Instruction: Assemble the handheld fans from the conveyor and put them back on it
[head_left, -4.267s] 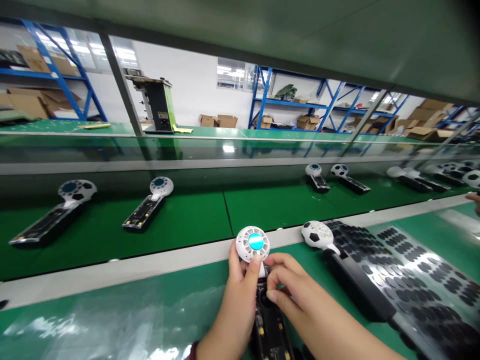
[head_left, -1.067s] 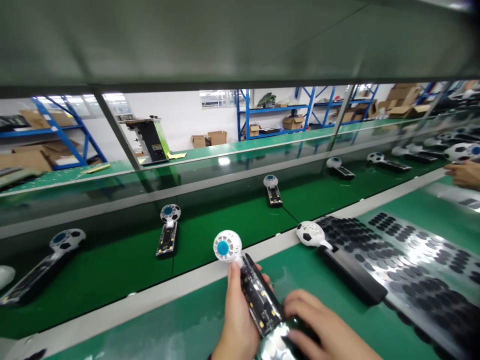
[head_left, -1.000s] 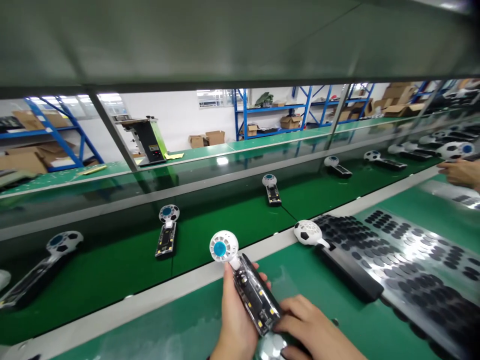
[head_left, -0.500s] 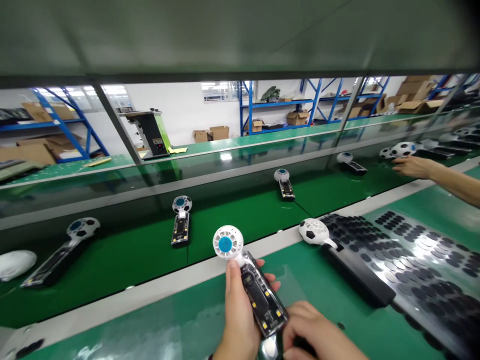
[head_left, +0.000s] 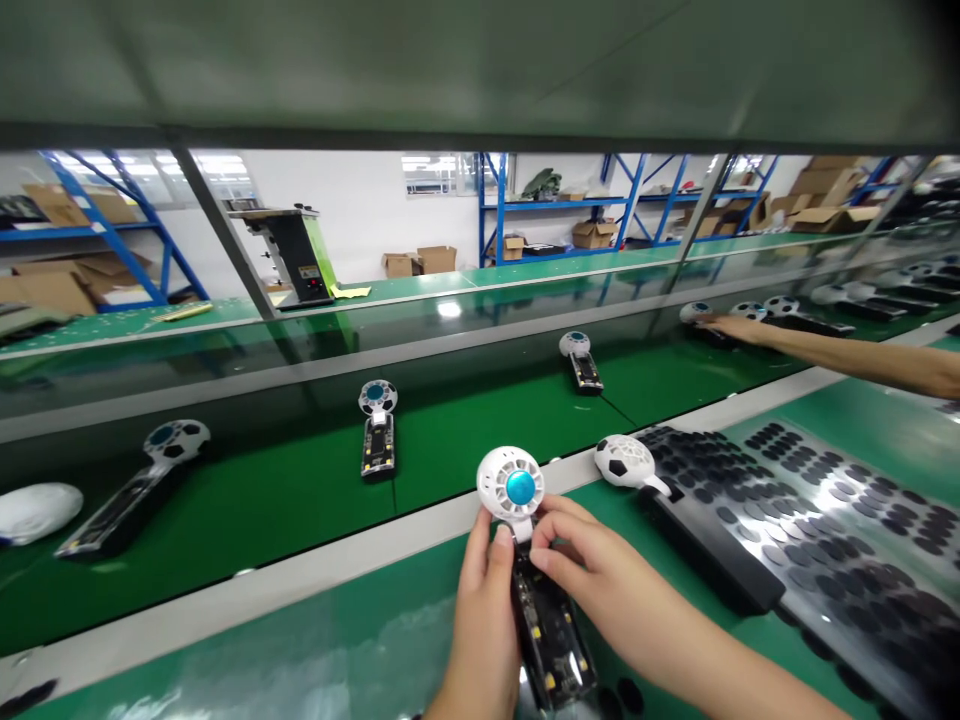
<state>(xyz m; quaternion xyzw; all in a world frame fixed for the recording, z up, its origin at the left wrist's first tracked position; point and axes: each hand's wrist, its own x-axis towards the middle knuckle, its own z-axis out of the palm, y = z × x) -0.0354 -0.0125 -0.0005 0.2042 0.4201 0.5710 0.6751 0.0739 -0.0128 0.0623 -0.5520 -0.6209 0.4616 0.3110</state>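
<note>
Fitting, seemingly, at lower centre: left hand (head_left: 484, 612) clasps handheld fan (head_left: 536, 600), right hand (head_left: 604, 565) pinched against it, content unclear; next needs steady pressing, probably.

Our right hand (head_left: 581, 550) shifts from the lower end of the handheld fan (head_left: 544, 610) to near its neck; we watch a co-worker's hand (head_left: 739, 328) reach farther left over the conveyor belt (head_left: 487, 420), where a football-patterned fan (head_left: 378, 440) sits farther right.
</note>
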